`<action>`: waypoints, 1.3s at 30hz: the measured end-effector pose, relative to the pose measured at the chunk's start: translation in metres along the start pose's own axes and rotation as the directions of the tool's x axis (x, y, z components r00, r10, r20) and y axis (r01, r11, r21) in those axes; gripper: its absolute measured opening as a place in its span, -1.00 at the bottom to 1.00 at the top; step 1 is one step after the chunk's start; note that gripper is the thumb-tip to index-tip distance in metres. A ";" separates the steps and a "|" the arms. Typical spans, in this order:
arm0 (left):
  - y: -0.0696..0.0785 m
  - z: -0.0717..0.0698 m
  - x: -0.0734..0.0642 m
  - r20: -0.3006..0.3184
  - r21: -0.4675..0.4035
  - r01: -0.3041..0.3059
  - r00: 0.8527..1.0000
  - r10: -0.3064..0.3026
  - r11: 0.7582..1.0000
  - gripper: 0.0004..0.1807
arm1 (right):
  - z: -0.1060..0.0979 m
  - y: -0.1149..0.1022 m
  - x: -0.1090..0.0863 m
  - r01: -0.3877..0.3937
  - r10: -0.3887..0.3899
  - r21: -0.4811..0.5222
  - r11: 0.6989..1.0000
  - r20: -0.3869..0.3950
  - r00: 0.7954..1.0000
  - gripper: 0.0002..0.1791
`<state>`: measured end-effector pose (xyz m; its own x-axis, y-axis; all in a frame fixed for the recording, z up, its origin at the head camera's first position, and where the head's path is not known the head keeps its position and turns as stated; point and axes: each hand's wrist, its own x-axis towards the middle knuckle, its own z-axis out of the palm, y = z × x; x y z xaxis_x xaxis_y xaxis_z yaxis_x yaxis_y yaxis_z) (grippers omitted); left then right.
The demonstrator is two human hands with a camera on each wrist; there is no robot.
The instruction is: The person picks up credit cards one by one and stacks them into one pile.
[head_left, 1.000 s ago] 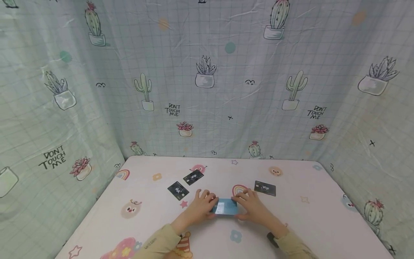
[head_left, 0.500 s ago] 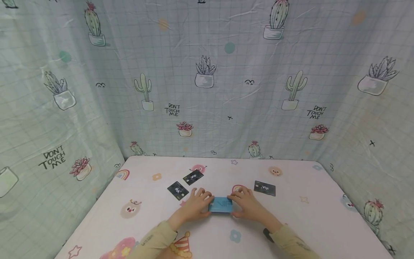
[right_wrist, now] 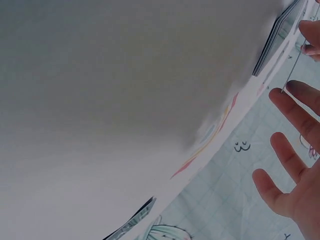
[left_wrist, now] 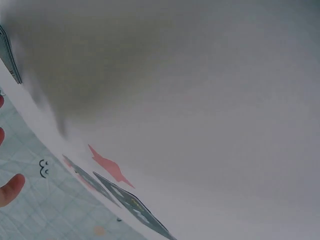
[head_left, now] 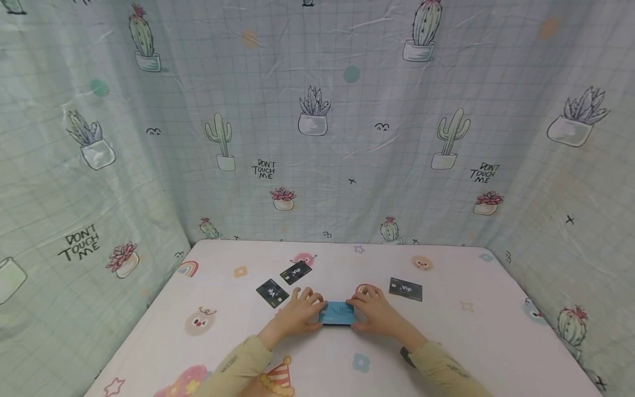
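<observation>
A light blue VIP card (head_left: 337, 312) is held flat between my two hands near the middle of the table. My left hand (head_left: 299, 317) pinches its left end and my right hand (head_left: 373, 312) pinches its right end. In the right wrist view the card shows edge-on as a thin line at the fingertips, just above a small stack of cards (right_wrist: 272, 47) on the table. That stack (left_wrist: 9, 55) also appears at the left wrist view's edge. From the head only a dark strip of it shows under the blue card's near edge.
Two black VIP cards, one (head_left: 272, 293) nearer and one (head_left: 295, 272) farther, lie left of my hands. Another black card (head_left: 405, 289) lies to the right. A dark object (head_left: 407, 357) is partly hidden by my right sleeve. A cactus-print curtain (head_left: 317, 165) surrounds the white table (head_left: 218, 353).
Both hands have shifted a little left with the blue card, mostly in the first half second. Glare has left the card, so its VIP lettering shows. The loose black cards stay put.
</observation>
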<state>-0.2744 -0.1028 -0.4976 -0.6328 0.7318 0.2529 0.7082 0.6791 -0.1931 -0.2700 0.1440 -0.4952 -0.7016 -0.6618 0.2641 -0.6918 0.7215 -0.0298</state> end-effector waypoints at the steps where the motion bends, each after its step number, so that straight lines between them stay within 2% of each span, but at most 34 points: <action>1: 0.000 0.001 0.000 0.010 -0.001 0.002 1.000 -0.002 1.000 -0.45 | 0.000 0.000 0.000 -0.005 0.005 -0.001 1.000 0.009 1.000 -0.42; 8: 0.000 0.008 0.002 0.047 -0.014 0.015 0.999 -0.015 1.000 -0.46 | 0.004 0.002 0.000 -0.003 0.003 -0.004 1.000 0.024 1.000 -0.42; 13: 0.001 0.010 0.002 0.068 -0.026 0.027 0.997 -0.026 0.999 -0.46 | 0.006 0.002 0.001 0.016 -0.016 -0.013 1.000 0.004 1.000 -0.43; 19: 0.001 0.010 0.001 0.083 -0.037 0.037 0.996 -0.034 0.999 -0.47 | 0.007 0.001 0.002 0.004 -0.004 -0.017 1.000 0.019 1.000 -0.43; 34: 0.001 0.010 0.000 0.075 -0.060 0.030 0.997 -0.025 0.998 -0.47 | 0.008 0.000 0.003 -0.023 0.024 -0.019 1.000 0.074 0.997 -0.44; 39: 0.001 0.011 0.000 0.041 -0.053 0.013 0.999 -0.011 0.998 -0.48 | 0.008 0.000 0.003 -0.023 0.025 -0.027 0.999 0.080 0.997 -0.43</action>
<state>-0.2770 -0.1015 -0.5084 -0.6528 0.7262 0.2159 0.7156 0.6846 -0.1390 -0.2731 0.1402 -0.5022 -0.7298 -0.6580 0.1856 -0.6709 0.7415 -0.0094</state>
